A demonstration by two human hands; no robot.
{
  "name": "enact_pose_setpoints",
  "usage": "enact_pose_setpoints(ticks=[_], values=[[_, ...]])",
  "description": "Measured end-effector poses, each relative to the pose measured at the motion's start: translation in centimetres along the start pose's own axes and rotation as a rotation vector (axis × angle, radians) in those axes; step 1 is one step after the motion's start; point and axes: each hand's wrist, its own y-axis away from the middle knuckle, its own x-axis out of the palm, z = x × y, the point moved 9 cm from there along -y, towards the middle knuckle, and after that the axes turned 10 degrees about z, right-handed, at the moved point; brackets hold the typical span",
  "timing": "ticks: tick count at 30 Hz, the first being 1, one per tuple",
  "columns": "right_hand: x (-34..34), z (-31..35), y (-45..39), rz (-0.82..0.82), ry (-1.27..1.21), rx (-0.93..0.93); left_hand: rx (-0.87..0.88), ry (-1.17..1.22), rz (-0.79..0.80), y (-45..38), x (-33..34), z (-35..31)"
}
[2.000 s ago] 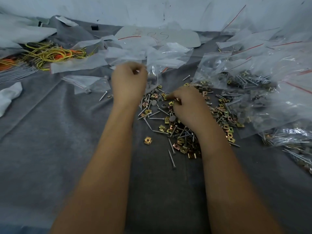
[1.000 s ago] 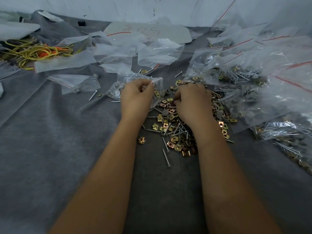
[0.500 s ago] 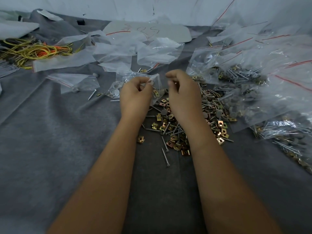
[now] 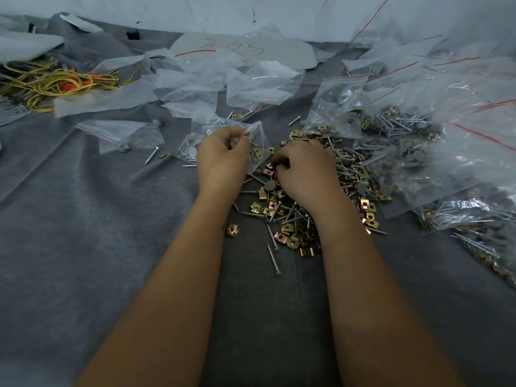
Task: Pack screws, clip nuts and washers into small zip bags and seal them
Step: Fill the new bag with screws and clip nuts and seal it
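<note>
Since half a second ago your right hand (image 4: 303, 170) has dropped from beside the bag mouth back onto the loose heap of brass-coloured square clip nuts, silver screws and grey round washers (image 4: 282, 216) on the grey felt cloth (image 4: 83, 233). Its fingers are curled down into the pile, seemingly around a small piece, though what they hold is hidden. Your left hand (image 4: 223, 157) has stayed put, pinching the rim of the small clear zip bag (image 4: 195, 141), which already holds pale washers and a few screws. That bag lies just left of and slightly beyond your right hand, its mouth turned toward the pile, so the picked piece likely travels a short way up and left. Filled clear bags with red seal lines (image 4: 418, 129) are heaped on the right.
</note>
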Motion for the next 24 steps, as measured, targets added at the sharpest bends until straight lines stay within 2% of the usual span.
enact_pose_setpoints(ticks=[5, 9, 15, 19, 24], values=[[-0.5, -0.1, 0.2, -0.047, -0.105, 0.012, 0.003, -0.010, -0.007, 0.1, -0.1, 0.0], [-1.0, -0.6, 0.6, -0.106, -0.358, -0.025, 0.007, -0.024, -0.003, 0.1, 0.0, -0.1], [-2.5, -1.8, 0.9, -0.293, -0.559, -0.007, 0.004, -0.044, 0.001, 0.1, 0.0, -0.1], [-3.8, -1.0, 1.6, -0.424, -0.712, -0.094, 0.004, -0.052, 0.000, 0.1, -0.1, -0.2], [-3.2, 1.8, 1.6, -0.360, -0.726, -0.246, 0.015, -0.040, 0.015, 0.2, 0.0, -0.3]])
